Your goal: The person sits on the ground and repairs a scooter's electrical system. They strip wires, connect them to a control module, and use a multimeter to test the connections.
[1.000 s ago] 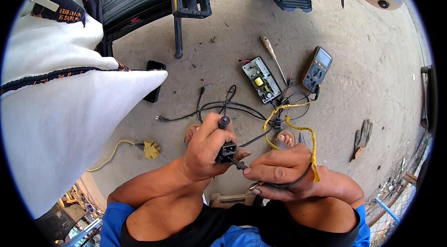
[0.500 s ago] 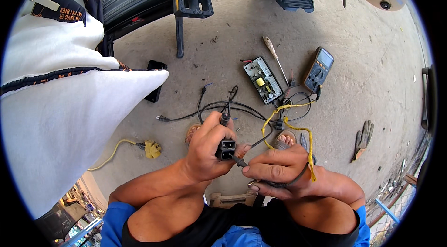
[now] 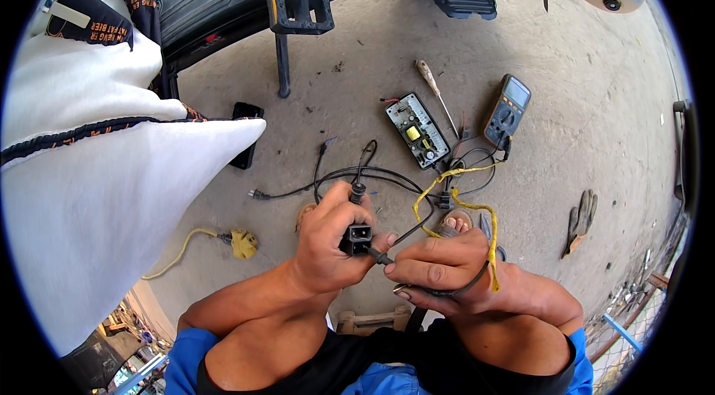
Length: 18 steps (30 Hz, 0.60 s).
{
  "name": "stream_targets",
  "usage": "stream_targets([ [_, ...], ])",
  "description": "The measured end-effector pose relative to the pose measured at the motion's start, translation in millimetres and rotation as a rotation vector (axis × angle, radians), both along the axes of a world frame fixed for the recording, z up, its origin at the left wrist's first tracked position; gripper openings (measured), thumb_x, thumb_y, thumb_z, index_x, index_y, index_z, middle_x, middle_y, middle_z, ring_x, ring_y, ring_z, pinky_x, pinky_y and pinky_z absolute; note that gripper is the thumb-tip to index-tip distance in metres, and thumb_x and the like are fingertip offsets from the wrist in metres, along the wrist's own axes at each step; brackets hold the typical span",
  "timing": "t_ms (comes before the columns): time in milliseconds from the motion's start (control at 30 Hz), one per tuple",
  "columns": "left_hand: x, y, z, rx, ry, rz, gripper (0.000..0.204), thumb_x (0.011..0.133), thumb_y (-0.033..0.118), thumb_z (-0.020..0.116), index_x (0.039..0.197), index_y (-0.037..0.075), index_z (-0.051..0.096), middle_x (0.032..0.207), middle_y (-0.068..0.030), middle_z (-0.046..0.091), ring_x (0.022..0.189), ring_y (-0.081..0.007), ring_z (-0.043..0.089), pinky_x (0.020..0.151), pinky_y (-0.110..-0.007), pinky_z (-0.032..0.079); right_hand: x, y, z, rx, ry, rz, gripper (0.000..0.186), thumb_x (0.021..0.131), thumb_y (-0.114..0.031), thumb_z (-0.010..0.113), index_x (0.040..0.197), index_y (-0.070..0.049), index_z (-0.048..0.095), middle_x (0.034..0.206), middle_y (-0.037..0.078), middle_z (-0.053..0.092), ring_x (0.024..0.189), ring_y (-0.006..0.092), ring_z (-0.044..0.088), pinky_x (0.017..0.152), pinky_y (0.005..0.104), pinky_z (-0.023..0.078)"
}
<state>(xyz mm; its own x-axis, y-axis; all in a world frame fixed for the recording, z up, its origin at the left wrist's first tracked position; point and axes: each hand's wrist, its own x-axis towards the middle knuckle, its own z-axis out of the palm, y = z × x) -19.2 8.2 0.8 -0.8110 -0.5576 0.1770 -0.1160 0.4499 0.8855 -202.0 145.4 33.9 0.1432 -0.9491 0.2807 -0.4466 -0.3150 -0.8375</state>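
Fingers of the left hand (image 3: 328, 242) wrap shut around a black connector plug (image 3: 356, 238), its open face turned up toward the camera, likely so the contacts can be seen. At three o'clock from it, the right hand (image 3: 439, 268) pinches a thin probe tip (image 3: 380, 256) against the plug's edge, with a black lead and a yellow wire (image 3: 477, 209) looped through the closed fingers. On the concrete ground (image 3: 596, 97), toward one o'clock, lie a bare circuit board (image 3: 417, 130), a screwdriver (image 3: 436, 93) and a multimeter (image 3: 507, 112), all within reach. A grey glove (image 3: 581, 220) lies at three o'clock.
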Motion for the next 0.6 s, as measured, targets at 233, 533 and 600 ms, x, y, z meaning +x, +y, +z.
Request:
stream_targets([
  [233,-2.4,1.1,-0.9,-0.024,-0.017,-0.009,0.024,0.079,0.008,0.08,0.086,0.002,0.059,0.082,-0.0143,0.048,0.063,-0.027,0.052,0.055,-0.037,0.044,1.7,1.1,0.5,-0.001,0.07,-0.016,0.042,0.078,-0.011,0.079,0.118,-0.012,0.066,0.101,0.004,0.069,0.075,0.0214,0.072,0.053,0.0298,0.055],
  [533,-5.9,4.6,-1.8,0.029,0.003,0.006,0.025,0.076,-0.003,0.08,0.083,0.003,0.056,0.081,-0.0143,0.047,0.064,-0.0277,0.048,0.059,-0.037,0.043,-3.6,-0.1,0.0,0.08,-0.139,-0.031,0.041,0.081,-0.009,0.078,0.12,-0.008,0.066,0.101,0.009,0.07,0.08,0.0248,0.072,0.061,0.0317,0.055],
  [600,-6.4,5.4,-1.7,0.036,0.018,0.011,0.026,0.076,-0.005,0.079,0.083,0.003,0.055,0.08,-0.0144,0.046,0.065,-0.0278,0.048,0.059,-0.037,0.042,-3.4,0.3,-2.0,0.095,-0.232,-0.044,0.039,0.082,-0.009,0.078,0.119,-0.007,0.066,0.101,0.011,0.071,0.081,0.0258,0.072,0.062,0.0317,0.056],
])
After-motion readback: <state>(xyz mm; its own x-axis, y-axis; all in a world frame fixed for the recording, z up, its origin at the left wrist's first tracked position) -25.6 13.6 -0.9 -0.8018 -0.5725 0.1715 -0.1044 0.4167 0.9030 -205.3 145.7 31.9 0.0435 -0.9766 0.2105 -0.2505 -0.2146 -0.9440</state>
